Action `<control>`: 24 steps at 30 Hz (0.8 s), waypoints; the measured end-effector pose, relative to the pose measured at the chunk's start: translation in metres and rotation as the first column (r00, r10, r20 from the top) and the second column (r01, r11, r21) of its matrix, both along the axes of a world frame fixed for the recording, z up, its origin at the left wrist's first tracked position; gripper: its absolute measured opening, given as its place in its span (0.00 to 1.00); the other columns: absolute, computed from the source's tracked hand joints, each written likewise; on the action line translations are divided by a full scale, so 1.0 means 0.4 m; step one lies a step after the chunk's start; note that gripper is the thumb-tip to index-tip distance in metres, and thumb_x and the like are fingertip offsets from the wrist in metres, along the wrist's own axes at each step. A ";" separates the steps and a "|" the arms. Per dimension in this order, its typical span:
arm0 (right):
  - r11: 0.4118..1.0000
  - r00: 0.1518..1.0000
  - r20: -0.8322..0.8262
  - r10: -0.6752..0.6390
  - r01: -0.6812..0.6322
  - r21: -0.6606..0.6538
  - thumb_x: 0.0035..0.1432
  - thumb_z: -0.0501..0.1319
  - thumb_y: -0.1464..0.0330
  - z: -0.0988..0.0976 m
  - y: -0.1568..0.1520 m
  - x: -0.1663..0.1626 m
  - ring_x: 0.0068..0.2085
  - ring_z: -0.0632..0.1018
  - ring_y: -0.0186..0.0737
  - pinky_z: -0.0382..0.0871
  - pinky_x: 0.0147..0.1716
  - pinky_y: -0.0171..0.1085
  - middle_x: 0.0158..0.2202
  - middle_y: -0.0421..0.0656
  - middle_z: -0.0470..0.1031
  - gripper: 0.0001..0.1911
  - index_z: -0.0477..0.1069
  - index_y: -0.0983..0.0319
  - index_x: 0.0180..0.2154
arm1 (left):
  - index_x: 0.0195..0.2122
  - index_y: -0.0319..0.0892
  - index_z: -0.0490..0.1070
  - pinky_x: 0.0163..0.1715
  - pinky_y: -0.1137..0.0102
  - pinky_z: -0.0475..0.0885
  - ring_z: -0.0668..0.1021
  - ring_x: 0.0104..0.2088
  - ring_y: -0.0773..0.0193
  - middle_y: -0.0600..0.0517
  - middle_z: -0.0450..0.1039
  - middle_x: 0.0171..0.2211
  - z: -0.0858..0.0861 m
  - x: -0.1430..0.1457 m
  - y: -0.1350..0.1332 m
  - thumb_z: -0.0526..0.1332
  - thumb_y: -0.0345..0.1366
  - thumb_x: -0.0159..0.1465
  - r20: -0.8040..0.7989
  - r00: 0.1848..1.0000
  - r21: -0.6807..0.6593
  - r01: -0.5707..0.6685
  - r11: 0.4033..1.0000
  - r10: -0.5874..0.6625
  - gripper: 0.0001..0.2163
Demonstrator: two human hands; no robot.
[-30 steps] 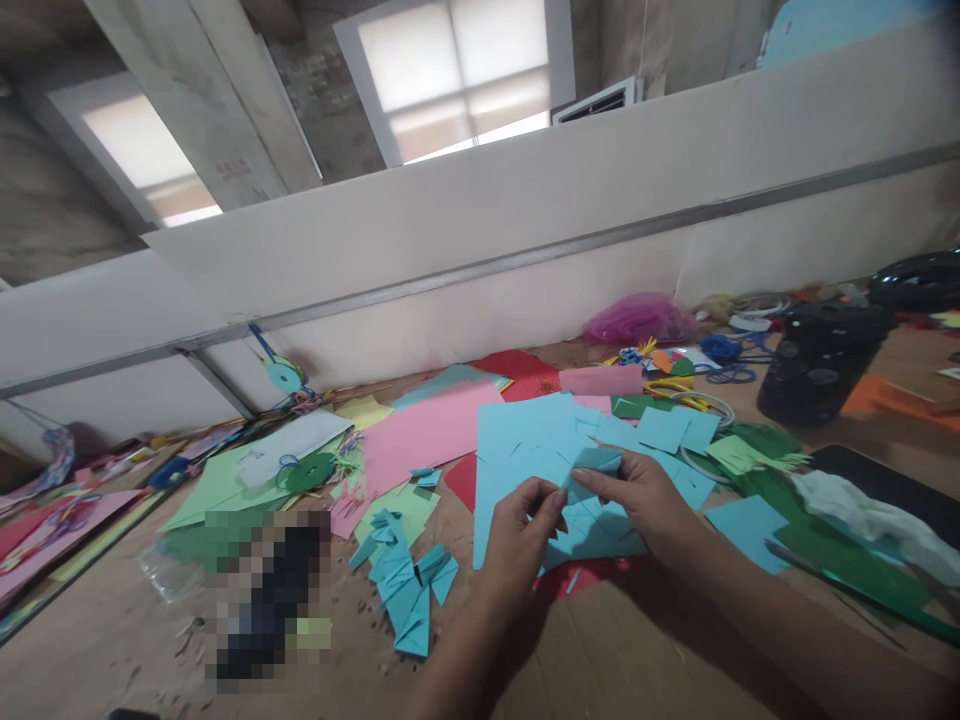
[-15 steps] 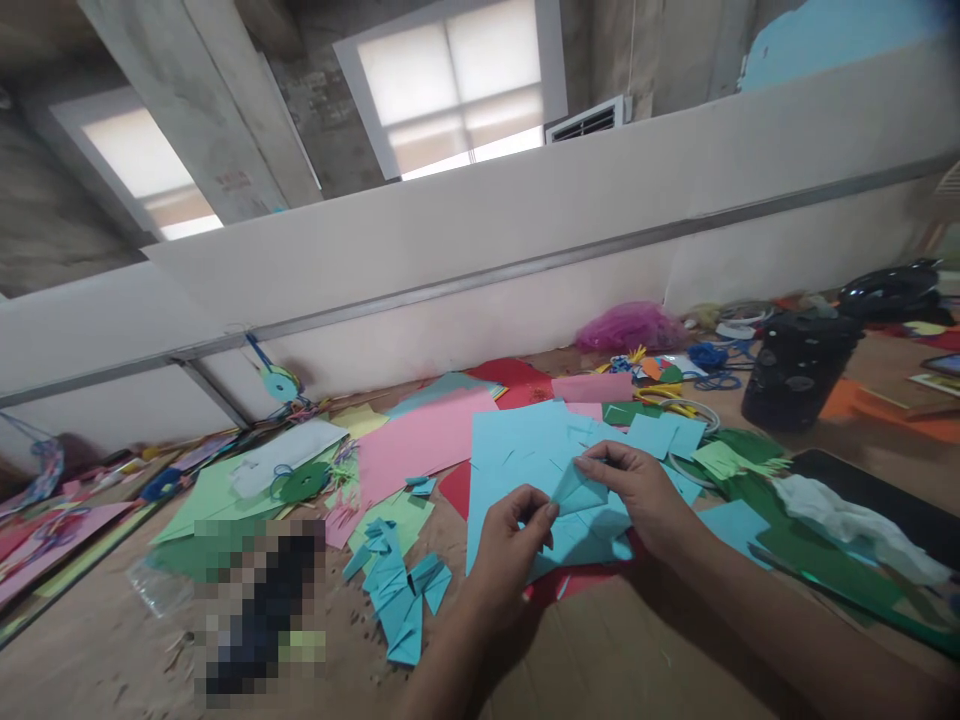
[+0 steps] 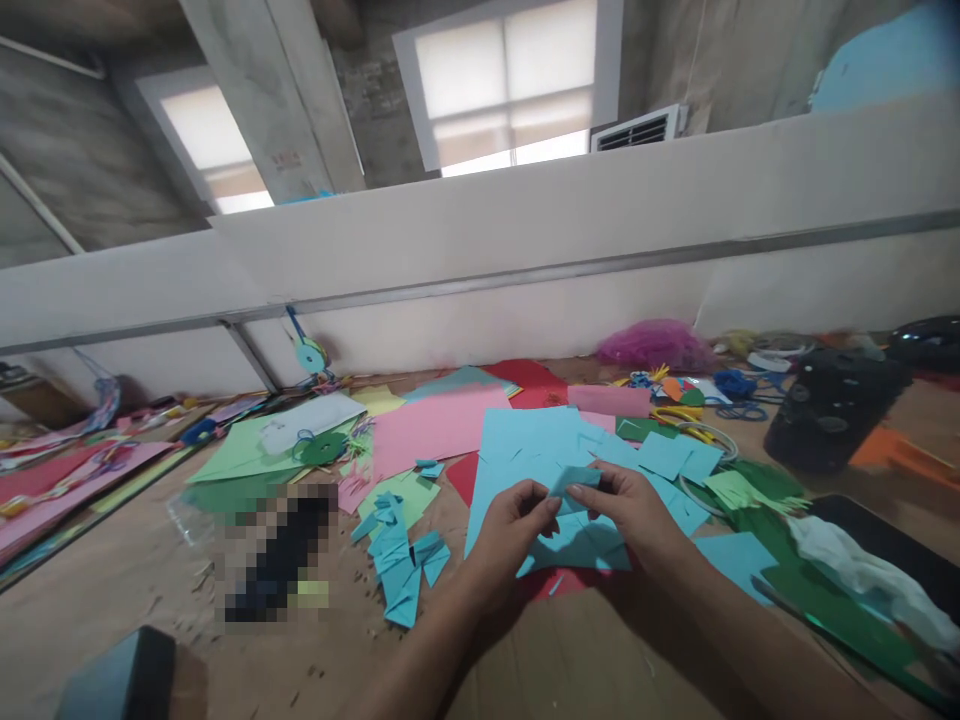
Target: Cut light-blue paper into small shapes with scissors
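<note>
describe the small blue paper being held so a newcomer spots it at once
On the brown table, find the large light-blue sheet just right of the pink sheet. Over it, the left hand and right hand hold a small blue paper. The loose blue pieces to the left lie on the table; only this one is held in both hands.

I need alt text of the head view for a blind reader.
The left hand and right hand hold a small blue paper over a larger blue sheet. Folded blue pieces lie to the left, a pink sheet beyond, a dark container to the right.
</note>
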State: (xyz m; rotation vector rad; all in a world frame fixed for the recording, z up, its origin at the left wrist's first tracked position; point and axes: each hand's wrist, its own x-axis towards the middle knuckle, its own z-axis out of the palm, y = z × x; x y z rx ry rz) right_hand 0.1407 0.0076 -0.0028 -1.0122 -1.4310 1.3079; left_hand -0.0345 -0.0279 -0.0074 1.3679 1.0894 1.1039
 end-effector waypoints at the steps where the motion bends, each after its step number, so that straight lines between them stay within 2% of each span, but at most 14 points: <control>1: 1.000 1.000 0.006 0.013 -0.013 -0.003 0.46 0.68 0.58 -0.001 0.000 -0.001 0.25 0.68 0.35 0.61 0.28 0.35 0.21 0.36 0.68 0.14 0.70 0.62 0.24 | 0.30 0.40 0.69 0.29 0.73 0.62 0.69 0.27 0.67 0.54 0.68 0.25 -0.001 -0.001 0.000 0.61 0.47 0.61 -0.009 1.000 0.003 -0.007 1.000 0.007 0.14; 5: 0.999 0.999 0.015 0.036 -0.036 -0.008 0.48 0.67 0.57 -0.016 0.006 -0.003 0.25 0.69 0.35 0.61 0.27 0.35 0.21 0.36 0.68 0.15 0.70 0.62 0.25 | 0.26 0.40 0.67 0.27 0.73 0.60 0.68 0.24 0.69 0.56 0.65 0.21 -0.004 -0.003 0.009 0.61 0.47 0.60 -0.056 0.998 0.006 -0.033 0.999 0.034 0.15; 9: 0.998 0.998 0.062 0.022 -0.026 0.057 0.50 0.66 0.57 -0.030 0.012 -0.004 0.24 0.70 0.36 0.62 0.26 0.35 0.21 0.36 0.68 0.15 0.70 0.61 0.25 | 0.28 0.40 0.67 0.27 0.72 0.63 0.69 0.25 0.67 0.56 0.66 0.23 0.005 0.008 0.027 0.62 0.49 0.58 -0.047 0.999 -0.007 0.002 1.000 -0.003 0.16; 13: 0.991 0.988 0.150 0.019 -0.039 0.128 0.56 0.60 0.54 -0.003 0.021 0.020 0.24 0.72 0.38 0.64 0.28 0.36 0.21 0.38 0.69 0.18 0.70 0.61 0.25 | 0.24 0.41 0.63 0.25 0.72 0.63 0.68 0.23 0.68 0.58 0.62 0.21 0.034 0.021 0.047 0.64 0.49 0.54 -0.100 0.995 -0.007 0.025 1.000 -0.026 0.17; 15: 0.981 0.965 0.251 -0.078 0.029 0.194 0.60 0.54 0.54 0.020 0.032 0.052 0.26 0.74 0.39 0.64 0.29 0.36 0.24 0.39 0.72 0.19 0.72 0.61 0.28 | 0.23 0.42 0.62 0.25 0.72 0.63 0.67 0.23 0.68 0.59 0.61 0.20 0.049 0.024 0.055 0.64 0.49 0.54 -0.130 0.991 0.007 0.015 1.000 -0.014 0.17; 16: 0.966 0.931 0.325 -0.167 0.089 0.241 0.61 0.53 0.55 0.030 0.039 0.072 0.28 0.75 0.39 0.64 0.30 0.36 0.27 0.40 0.75 0.18 0.73 0.60 0.33 | 0.23 0.42 0.61 0.26 0.72 0.62 0.67 0.23 0.68 0.59 0.61 0.20 0.054 0.023 0.059 0.63 0.49 0.55 -0.140 0.990 0.013 0.011 1.000 -0.009 0.16; 17: 0.944 0.860 0.441 -0.257 0.125 0.306 0.62 0.53 0.58 0.036 0.046 0.092 0.31 0.76 0.40 0.63 0.32 0.36 0.31 0.40 0.77 0.15 0.74 0.59 0.36 | 0.23 0.42 0.61 0.26 0.72 0.62 0.67 0.23 0.68 0.59 0.60 0.20 0.057 0.022 0.062 0.63 0.48 0.55 -0.147 0.989 0.017 0.010 1.000 -0.007 0.16; 18: 0.925 0.751 0.575 -0.323 0.124 0.358 0.61 0.55 0.61 0.038 0.052 0.111 0.34 0.76 0.40 0.62 0.33 0.35 0.33 0.41 0.77 0.12 0.74 0.59 0.37 | 0.23 0.42 0.61 0.26 0.72 0.62 0.67 0.23 0.68 0.59 0.60 0.20 0.058 0.020 0.065 0.63 0.48 0.55 -0.154 0.988 0.020 0.010 1.000 -0.006 0.16; 20: 0.945 0.501 0.813 -0.296 0.029 0.326 0.58 0.57 0.64 0.029 0.064 0.141 0.38 0.76 0.41 0.59 0.31 0.35 0.37 0.42 0.77 0.10 0.75 0.58 0.39 | 0.23 0.42 0.60 0.26 0.72 0.60 0.66 0.23 0.68 0.59 0.60 0.20 0.051 0.015 0.068 0.63 0.48 0.55 -0.163 0.987 0.016 0.010 1.000 -0.008 0.16; 22: 0.956 0.402 0.878 -0.258 -0.023 0.292 0.53 0.60 0.68 0.012 0.070 0.154 0.41 0.75 0.45 0.55 0.29 0.35 0.39 0.44 0.76 0.09 0.75 0.58 0.38 | 0.24 0.42 0.60 0.26 0.72 0.58 0.64 0.23 0.69 0.59 0.59 0.20 0.038 0.009 0.067 0.62 0.48 0.55 -0.179 0.984 0.002 0.007 1.000 -0.007 0.16; 24: 0.958 0.366 0.896 -0.252 -0.039 0.286 0.52 0.60 0.71 -0.003 0.071 0.152 0.42 0.75 0.47 0.52 0.28 0.36 0.41 0.47 0.75 0.12 0.75 0.60 0.39 | 0.24 0.42 0.60 0.25 0.73 0.55 0.62 0.23 0.69 0.59 0.58 0.21 0.023 0.002 0.062 0.62 0.48 0.56 -0.192 0.981 -0.032 -0.002 0.999 -0.004 0.16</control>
